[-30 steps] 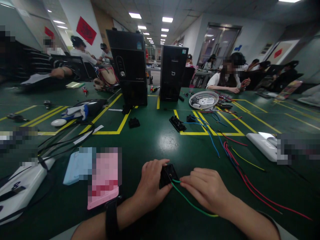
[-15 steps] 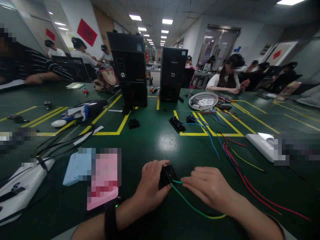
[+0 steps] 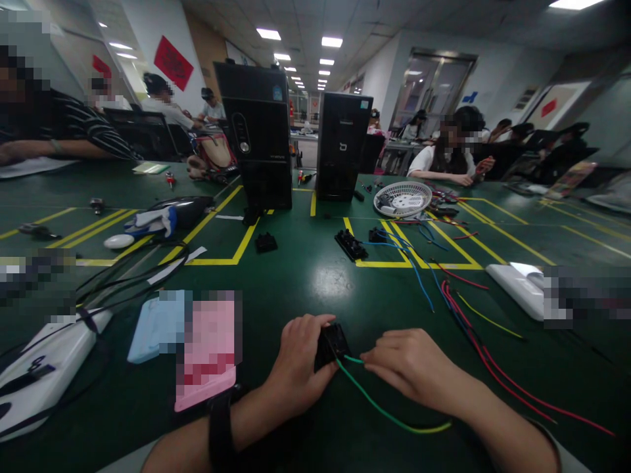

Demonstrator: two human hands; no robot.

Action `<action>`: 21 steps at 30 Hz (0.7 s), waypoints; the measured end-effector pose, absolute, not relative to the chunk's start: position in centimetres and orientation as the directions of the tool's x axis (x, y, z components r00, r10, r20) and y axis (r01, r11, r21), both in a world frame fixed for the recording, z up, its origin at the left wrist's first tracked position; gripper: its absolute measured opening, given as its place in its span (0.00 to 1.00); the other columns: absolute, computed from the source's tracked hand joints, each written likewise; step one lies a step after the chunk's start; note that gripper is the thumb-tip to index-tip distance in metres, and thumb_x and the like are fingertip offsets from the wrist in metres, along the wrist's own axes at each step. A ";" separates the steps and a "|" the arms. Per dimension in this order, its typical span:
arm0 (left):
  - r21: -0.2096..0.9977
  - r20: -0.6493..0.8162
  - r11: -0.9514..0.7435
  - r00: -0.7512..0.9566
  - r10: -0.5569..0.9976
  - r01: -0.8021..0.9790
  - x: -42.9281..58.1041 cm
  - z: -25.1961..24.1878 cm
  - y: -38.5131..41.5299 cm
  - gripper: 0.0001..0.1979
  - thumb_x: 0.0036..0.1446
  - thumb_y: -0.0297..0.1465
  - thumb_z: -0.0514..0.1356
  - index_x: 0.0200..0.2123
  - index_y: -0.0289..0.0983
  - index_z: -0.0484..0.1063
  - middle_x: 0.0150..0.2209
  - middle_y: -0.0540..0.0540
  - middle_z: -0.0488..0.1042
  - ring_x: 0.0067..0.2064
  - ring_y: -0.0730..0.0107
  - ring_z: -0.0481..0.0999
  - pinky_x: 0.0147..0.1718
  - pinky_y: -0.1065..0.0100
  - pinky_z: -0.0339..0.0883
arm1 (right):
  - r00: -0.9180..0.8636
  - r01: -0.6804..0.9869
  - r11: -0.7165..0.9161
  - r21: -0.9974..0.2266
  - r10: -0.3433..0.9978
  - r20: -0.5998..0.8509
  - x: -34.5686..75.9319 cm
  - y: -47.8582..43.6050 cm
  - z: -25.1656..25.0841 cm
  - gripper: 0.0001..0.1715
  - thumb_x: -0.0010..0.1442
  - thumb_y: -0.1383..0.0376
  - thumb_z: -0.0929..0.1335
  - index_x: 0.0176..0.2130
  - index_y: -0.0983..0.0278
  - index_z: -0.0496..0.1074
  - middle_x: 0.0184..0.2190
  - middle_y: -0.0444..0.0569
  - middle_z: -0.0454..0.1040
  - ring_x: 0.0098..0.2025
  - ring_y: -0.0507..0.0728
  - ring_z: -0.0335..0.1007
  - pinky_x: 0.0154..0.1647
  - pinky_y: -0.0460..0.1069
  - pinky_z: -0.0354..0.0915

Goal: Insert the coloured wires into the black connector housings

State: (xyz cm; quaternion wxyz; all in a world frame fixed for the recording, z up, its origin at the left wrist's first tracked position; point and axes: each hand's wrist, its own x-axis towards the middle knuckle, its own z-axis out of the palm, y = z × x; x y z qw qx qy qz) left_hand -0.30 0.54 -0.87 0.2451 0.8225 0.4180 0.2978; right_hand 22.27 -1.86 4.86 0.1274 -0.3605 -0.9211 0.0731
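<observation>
My left hand (image 3: 304, 360) is closed around a small black terminal block (image 3: 335, 341), holding it just above or on the green table. My right hand (image 3: 407, 364) pinches a green wire (image 3: 353, 359) close to the right side of the block; its fingertips hide the wire's end. A second length of green-yellow wire (image 3: 379, 406) runs from the block's lower edge and curves right beneath my right hand. Whether both lengths belong to one wire I cannot tell. A dark band sits on my left wrist.
Red wires (image 3: 497, 371) and a yellow wire (image 3: 488, 315) lie to the right. Further off are black blocks (image 3: 351, 244) with blue wires, a white basket (image 3: 403, 199) and two black computer towers (image 3: 256, 138). Left lie a pink case (image 3: 207, 387) and a blue case (image 3: 152, 332).
The view has shifted very slightly. My right hand and the pinched wire sit a touch farther right of the block; my left hand keeps its hold.
</observation>
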 end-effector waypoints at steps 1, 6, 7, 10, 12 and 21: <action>0.654 0.283 -0.528 0.472 0.835 0.542 -0.3 -0.9 0.6 0.28 0.49 0.26 0.61 0.53 0.43 0.57 0.45 0.44 0.66 0.48 0.55 0.65 0.49 0.51 0.56 | -0.671 0.642 0.729 -0.238 0.684 0.285 22.4 -1.9 4.8 0.10 0.64 0.66 0.63 0.38 0.62 0.74 0.24 0.44 0.73 0.26 0.51 0.68 0.27 0.46 0.57; 0.660 0.274 -0.519 0.469 0.840 0.543 -0.4 -1.0 0.7 0.28 0.49 0.26 0.61 0.53 0.43 0.58 0.45 0.45 0.66 0.47 0.55 0.65 0.49 0.51 0.56 | 0.121 0.709 0.484 -0.512 0.632 0.765 23.7 -2.2 4.7 0.08 0.61 0.66 0.67 0.42 0.61 0.72 0.26 0.46 0.71 0.24 0.52 0.65 0.24 0.47 0.60; 0.661 0.275 -0.518 0.467 0.840 0.543 -0.4 -1.1 0.7 0.28 0.49 0.26 0.61 0.53 0.43 0.58 0.45 0.45 0.66 0.47 0.55 0.65 0.49 0.51 0.56 | 0.269 0.641 0.469 -0.607 0.604 0.750 23.9 -2.1 4.7 0.08 0.61 0.65 0.67 0.42 0.61 0.70 0.26 0.45 0.70 0.23 0.52 0.64 0.23 0.48 0.61; 0.659 0.278 -0.520 0.465 0.840 0.544 -0.4 -1.1 0.7 0.28 0.49 0.26 0.61 0.53 0.42 0.58 0.45 0.44 0.67 0.48 0.56 0.66 0.50 0.51 0.56 | 0.439 0.416 0.520 -0.746 0.604 0.665 24.5 -1.2 5.0 0.08 0.62 0.63 0.66 0.43 0.61 0.68 0.24 0.41 0.66 0.21 0.51 0.62 0.22 0.47 0.62; 0.655 0.287 -0.527 0.466 0.837 0.542 -0.4 -1.1 0.7 0.27 0.49 0.27 0.61 0.53 0.42 0.58 0.46 0.44 0.67 0.48 0.55 0.66 0.50 0.51 0.56 | 0.431 0.398 0.471 -0.787 0.661 0.614 24.6 -0.4 5.2 0.09 0.61 0.62 0.67 0.42 0.62 0.68 0.24 0.42 0.67 0.22 0.50 0.63 0.22 0.46 0.62; 0.647 0.353 -0.554 0.438 0.827 0.524 -0.2 -1.4 0.4 0.27 0.47 0.26 0.60 0.52 0.40 0.60 0.47 0.42 0.68 0.49 0.53 0.66 0.50 0.49 0.56 | 0.126 0.554 0.201 -0.807 0.939 0.321 24.8 2.4 2.2 0.18 0.60 0.55 0.66 0.43 0.67 0.70 0.25 0.45 0.69 0.24 0.50 0.63 0.21 0.44 0.59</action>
